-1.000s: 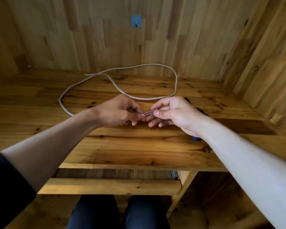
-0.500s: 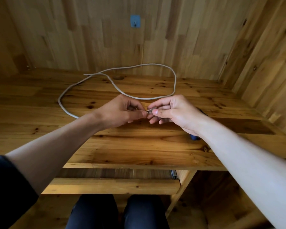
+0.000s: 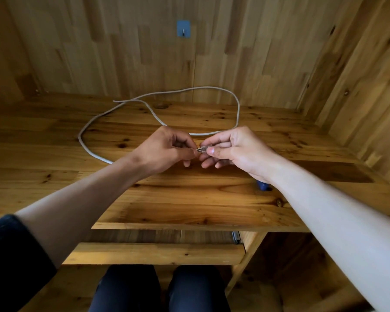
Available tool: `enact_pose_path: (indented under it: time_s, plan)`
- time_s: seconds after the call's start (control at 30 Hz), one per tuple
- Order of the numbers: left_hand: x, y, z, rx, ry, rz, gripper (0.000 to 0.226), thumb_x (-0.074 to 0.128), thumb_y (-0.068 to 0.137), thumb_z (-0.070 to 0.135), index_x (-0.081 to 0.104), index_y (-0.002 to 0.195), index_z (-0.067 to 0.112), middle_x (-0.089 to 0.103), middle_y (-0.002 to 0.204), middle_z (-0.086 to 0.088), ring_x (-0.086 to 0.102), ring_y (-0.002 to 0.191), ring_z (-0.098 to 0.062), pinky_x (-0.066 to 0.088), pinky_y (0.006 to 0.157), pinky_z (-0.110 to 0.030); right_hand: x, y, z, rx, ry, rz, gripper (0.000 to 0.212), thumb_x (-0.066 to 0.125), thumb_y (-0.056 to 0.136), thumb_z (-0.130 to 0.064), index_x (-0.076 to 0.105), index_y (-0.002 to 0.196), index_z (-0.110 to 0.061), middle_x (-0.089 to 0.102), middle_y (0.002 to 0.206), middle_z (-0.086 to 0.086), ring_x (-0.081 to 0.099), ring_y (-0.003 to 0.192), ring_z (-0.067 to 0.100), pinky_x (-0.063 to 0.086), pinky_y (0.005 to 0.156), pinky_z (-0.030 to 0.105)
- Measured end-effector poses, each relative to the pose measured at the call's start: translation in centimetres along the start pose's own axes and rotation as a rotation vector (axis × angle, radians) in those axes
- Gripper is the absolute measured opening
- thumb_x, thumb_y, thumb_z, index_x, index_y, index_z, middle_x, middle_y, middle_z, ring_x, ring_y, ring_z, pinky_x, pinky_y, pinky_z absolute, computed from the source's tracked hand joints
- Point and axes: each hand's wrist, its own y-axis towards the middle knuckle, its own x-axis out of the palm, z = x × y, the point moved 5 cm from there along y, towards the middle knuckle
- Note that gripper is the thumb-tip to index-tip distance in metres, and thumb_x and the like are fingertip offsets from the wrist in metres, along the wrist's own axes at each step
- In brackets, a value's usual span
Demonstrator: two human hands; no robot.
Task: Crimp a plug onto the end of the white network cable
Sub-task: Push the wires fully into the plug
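Head view: a person's left hand [image 3: 164, 152] pinches the end of the white network cable [image 3: 238, 109] up to the clear plug [image 3: 202, 149], itself pinched in the right hand [image 3: 236, 152], fingers [image 3: 216, 140] curled close, above the worktop [image 3: 189, 199]. The cable's loop lies beyond the plug. Seating well likely means wires flat, ordered and pushed fully home before crimping. A blue handle [image 3: 263, 185] shows right of the plug, nearer.

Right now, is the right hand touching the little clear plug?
Touching. The head view shows the right hand pinching the plug between thumb and forefinger, with no gap.
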Motion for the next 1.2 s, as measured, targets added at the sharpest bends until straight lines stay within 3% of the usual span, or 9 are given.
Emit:
enact_pose_path:
  time_s: [0.37, 0.53, 0.83, 1.03, 1.2]
  plan:
    - [0.27, -0.09, 0.07, 0.004, 0.021, -0.073, 0.013, 0.064, 0.088, 0.007, 0.076, 0.082, 0.004, 0.057, 0.05, 0.004, 0.046, 0.049, -0.001, 0.034, 0.051, -0.008, 0.51, -0.09, -0.31, -0.05, -0.115, -0.047, 0.017, 0.059, 0.092, 0.002, 0.067, 0.103, -0.008, 0.077, 0.087, 0.01, 0.076, 0.077, 0.019, 0.057, 0.061, 0.021]
    - [-0.05, 0.14, 0.22, 0.008, 0.007, -0.041, 0.015, 0.064, 0.09, 0.013, 0.076, 0.082, 0.01, 0.058, 0.053, 0.003, 0.05, 0.056, -0.007, 0.038, 0.055, -0.012, 0.13, 0.08, -0.28, -0.042, -0.044, -0.027, 0.016, 0.059, 0.092, 0.0, 0.067, 0.1, -0.011, 0.077, 0.089, 0.013, 0.076, 0.079, 0.023, 0.058, 0.061, 0.022]
    - [0.17, 0.05, 0.19, 0.005, 0.001, -0.061, 0.012, 0.065, 0.089, 0.008, 0.075, 0.085, 0.011, 0.057, 0.053, 0.003, 0.046, 0.049, -0.002, 0.034, 0.049, -0.008, -0.27, 0.2, 0.4, -0.023, -0.095, -0.015, 0.016, 0.057, 0.094, -0.001, 0.066, 0.105, -0.007, 0.077, 0.09, 0.014, 0.076, 0.078, 0.023, 0.059, 0.063, 0.024]
    - [0.21, 0.22, -0.2, -0.072, -0.036, -0.069, 0.01, 0.064, 0.09, 0.008, 0.073, 0.086, 0.011, 0.068, 0.062, 0.001, 0.049, 0.059, -0.015, 0.038, 0.048, -0.014, -0.14, 0.23, 0.23, -0.009, -0.079, -0.047, 0.014, 0.056, 0.094, -0.001, 0.065, 0.1, -0.011, 0.077, 0.086, 0.011, 0.076, 0.078, 0.024, 0.057, 0.059, 0.022]
    - [0.39, 0.43, 0.19, -0.031, 0.011, -0.024, 0.01, 0.064, 0.087, 0.003, 0.073, 0.084, 0.002, 0.066, 0.059, -0.001, 0.048, 0.044, 0.003, 0.033, 0.046, -0.004, -0.07, 0.23, 0.2, 0.017, -0.057, -0.093, 0.013, 0.055, 0.096, -0.002, 0.065, 0.102, -0.007, 0.077, 0.087, 0.012, 0.076, 0.079, 0.026, 0.057, 0.059, 0.022]
